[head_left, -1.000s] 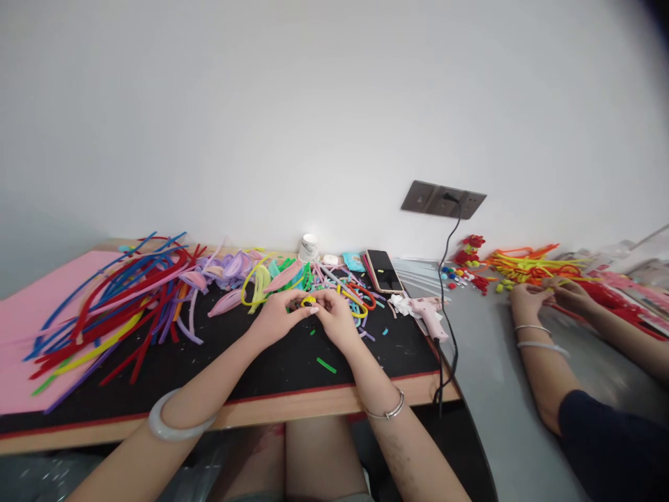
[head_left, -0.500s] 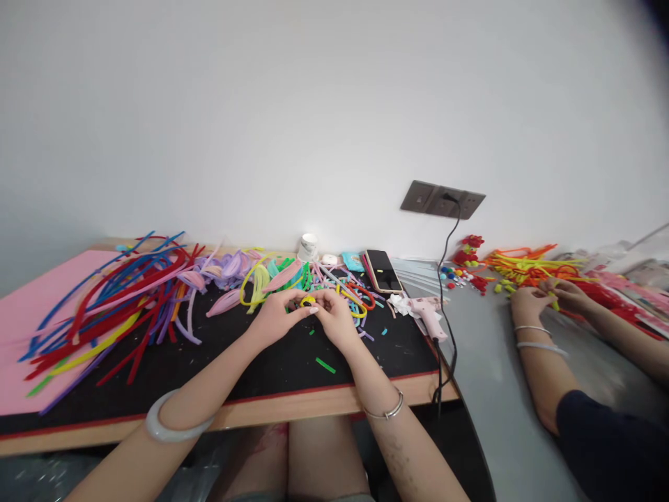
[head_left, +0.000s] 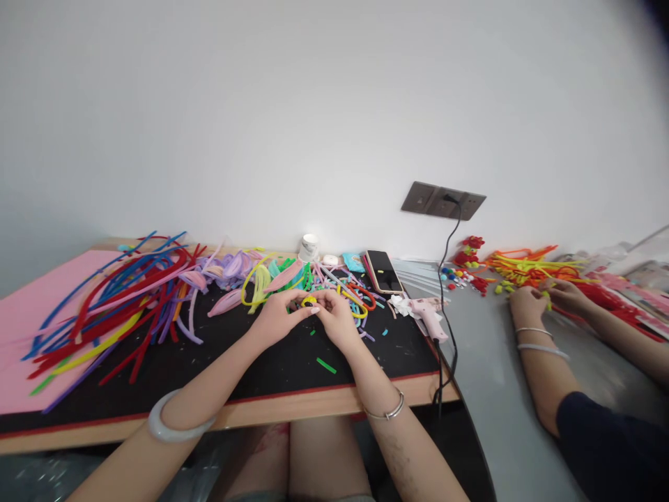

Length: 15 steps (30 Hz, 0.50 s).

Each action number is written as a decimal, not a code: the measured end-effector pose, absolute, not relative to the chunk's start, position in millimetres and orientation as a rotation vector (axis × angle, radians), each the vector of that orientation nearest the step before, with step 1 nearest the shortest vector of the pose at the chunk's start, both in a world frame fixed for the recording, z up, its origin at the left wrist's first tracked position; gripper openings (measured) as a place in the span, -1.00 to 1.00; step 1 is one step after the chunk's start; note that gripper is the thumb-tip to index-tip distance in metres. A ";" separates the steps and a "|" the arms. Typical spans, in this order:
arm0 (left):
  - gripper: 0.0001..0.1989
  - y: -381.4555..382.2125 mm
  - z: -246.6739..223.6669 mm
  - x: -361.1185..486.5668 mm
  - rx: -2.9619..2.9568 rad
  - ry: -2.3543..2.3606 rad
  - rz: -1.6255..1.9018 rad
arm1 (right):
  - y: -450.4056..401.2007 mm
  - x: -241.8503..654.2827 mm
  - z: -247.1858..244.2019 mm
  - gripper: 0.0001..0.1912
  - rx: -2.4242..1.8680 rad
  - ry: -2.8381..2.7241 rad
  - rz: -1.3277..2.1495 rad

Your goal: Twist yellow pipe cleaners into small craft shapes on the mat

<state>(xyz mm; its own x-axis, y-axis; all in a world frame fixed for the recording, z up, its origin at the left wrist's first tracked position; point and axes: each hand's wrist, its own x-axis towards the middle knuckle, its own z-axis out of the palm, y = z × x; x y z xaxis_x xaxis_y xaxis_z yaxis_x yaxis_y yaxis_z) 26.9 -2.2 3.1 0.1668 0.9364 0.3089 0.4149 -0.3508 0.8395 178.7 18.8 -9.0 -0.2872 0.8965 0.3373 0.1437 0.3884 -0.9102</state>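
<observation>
Between my fingertips is a small yellow fuzzy piece (head_left: 309,301) with a dark spot, perhaps coiled pipe cleaner; most of it is covered by my fingers. My left hand (head_left: 277,317) pinches it from the left. From the other side, my right hand (head_left: 335,319) grips it with thumb and forefinger. Both hands are held above the black mat (head_left: 282,369). A short green strip (head_left: 326,365) lies on the mat below my right hand. Just beyond my fingers are a yellow pipe cleaner loop (head_left: 245,286) and many cut pastel pieces.
Long coloured pipe cleaners (head_left: 115,307) spread at left over pink sheet (head_left: 21,307). Behind are a paper cup (head_left: 309,245) and a phone (head_left: 384,272). A pink glue gun (head_left: 429,321) with a black cord (head_left: 452,279) sits at right. A co-worker's hands (head_left: 527,305) work farther right.
My hands stay nearly in place, still pinching the yellow piece, which looks slightly turned. The co-worker's fingers have shifted a little around a yellow-green piece.
</observation>
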 end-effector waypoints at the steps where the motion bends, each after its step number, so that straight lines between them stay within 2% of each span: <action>1: -0.66 -2.3 3.1 27.0 1.856 1.276 1.141 | 18.7 178.6 -9.1 -0.84 -0.923 -1.700 1.000; 15: -0.69 -3.2 5.0 27.1 1.851 1.261 1.138 | 18.3 178.8 -7.3 -0.86 -0.896 -1.704 0.991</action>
<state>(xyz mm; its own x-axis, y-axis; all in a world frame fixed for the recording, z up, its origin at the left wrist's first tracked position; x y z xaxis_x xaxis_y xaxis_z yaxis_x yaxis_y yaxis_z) 27.1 -3.2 5.0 0.1734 0.9354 0.3083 0.4024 -0.3530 0.8447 178.8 18.3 -7.3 -0.2926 0.8873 0.3565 0.1289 0.4060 -0.9047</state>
